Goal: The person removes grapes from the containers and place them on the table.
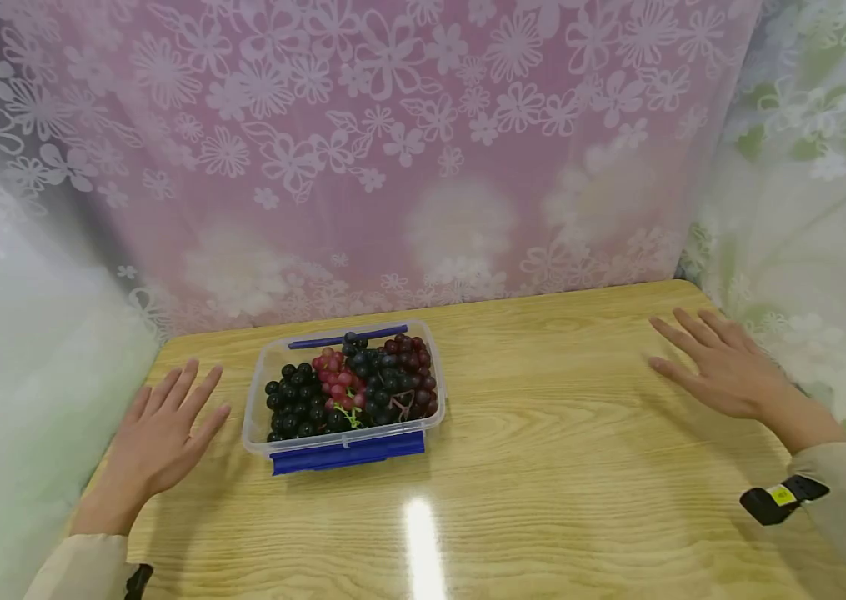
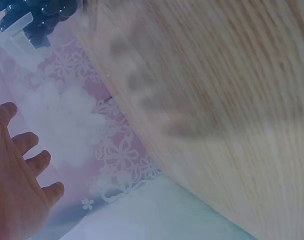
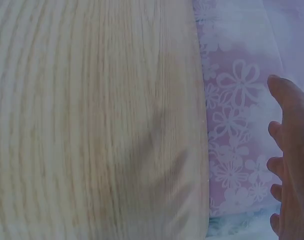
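A clear plastic container point(image 1: 252, 417) with blue clips stands on the table, left of the middle in the head view. Inside lie black grapes point(image 1: 301, 404), a bunch of pink-red grapes point(image 1: 338, 379) and dark red grapes point(image 1: 423, 379). My left hand point(image 1: 160, 437) hovers just left of the container, fingers spread and holding nothing. Far to the right, my right hand point(image 1: 726, 367) is held above the table, its fingers straight and apart, also with nothing in it. The left wrist view shows part of the dark grapes point(image 2: 39, 17) in its upper left corner.
A wood-grain table point(image 1: 558, 467) spans the lower part of the head view, with a bright light reflection near its front. Pink floral curtains point(image 1: 362, 167) hang behind its back edge, and pale curtains point(image 1: 813, 208) close off both sides. A dark device sits at each wrist.
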Demonstrator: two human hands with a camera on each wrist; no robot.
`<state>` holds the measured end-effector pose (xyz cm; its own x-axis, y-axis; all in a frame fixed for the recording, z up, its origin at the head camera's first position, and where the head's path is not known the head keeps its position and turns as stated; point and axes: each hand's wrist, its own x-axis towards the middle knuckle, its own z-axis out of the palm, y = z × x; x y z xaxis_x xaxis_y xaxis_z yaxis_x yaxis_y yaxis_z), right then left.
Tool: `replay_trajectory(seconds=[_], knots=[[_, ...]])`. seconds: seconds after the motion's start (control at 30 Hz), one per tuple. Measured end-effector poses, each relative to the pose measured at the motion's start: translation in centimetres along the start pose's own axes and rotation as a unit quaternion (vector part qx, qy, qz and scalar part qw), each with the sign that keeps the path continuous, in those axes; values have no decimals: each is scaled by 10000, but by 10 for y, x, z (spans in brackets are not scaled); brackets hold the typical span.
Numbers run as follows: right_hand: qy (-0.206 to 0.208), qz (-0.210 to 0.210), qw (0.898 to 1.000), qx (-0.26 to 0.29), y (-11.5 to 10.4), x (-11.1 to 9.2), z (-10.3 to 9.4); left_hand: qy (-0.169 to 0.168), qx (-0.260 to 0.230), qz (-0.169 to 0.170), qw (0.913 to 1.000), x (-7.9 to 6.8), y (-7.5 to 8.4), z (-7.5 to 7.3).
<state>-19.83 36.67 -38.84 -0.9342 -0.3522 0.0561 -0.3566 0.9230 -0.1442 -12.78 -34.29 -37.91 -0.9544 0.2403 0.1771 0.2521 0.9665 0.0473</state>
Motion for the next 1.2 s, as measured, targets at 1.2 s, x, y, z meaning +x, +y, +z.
replay_trajectory(seconds=[1.2], knots=[[273, -791, 9965, -38, -82, 54, -3, 119, -206, 663, 9975, 24, 22, 5]])
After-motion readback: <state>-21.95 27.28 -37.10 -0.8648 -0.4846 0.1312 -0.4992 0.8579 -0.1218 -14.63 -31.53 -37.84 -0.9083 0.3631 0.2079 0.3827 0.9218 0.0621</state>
